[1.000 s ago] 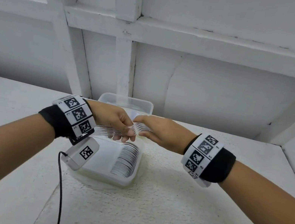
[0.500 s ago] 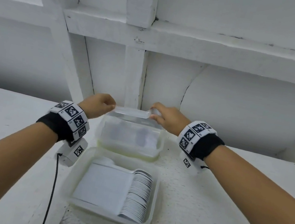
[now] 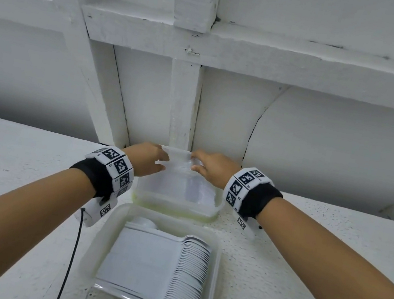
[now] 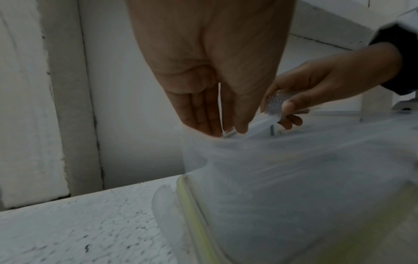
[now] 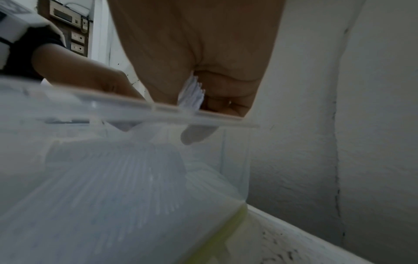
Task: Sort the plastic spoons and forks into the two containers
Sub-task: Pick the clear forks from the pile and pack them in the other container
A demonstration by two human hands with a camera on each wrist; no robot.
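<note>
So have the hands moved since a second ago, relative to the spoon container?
Yes. The left hand and right hand, earlier above the spoon container, now sit beyond it, over the far container.

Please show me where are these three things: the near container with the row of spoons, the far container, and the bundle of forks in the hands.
near container (image 3: 212, 278), head view, on its right rim.
far container (image 3: 175, 208), head view, on its front wall.
bundle of forks (image 5: 191, 96), right wrist view, on the white tines.
</note>
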